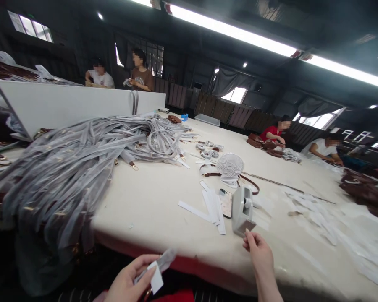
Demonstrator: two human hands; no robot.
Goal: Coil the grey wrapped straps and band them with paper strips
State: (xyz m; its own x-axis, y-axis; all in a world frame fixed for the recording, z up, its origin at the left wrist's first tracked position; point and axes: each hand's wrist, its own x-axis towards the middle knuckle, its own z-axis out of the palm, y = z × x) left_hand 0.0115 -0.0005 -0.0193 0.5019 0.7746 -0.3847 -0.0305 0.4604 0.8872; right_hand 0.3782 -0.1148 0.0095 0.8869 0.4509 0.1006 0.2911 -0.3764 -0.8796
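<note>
The left hand's grip [130,277] is clamped on a film-wrapped strap [167,258] and white paper slip [157,278], just before the worktop's [138,201] near edge. The right hand [260,252] pinches beside the tape dispenser [241,214]; anything between its fingertips I cannot make out. The strap should handle light, soft, slippery; hold it at the slip.

Room across the near middle table [141,205]
Straps [82,163] block the left; dispenser [239,214], phone [226,204] and fan [230,165] stand right.
</note>
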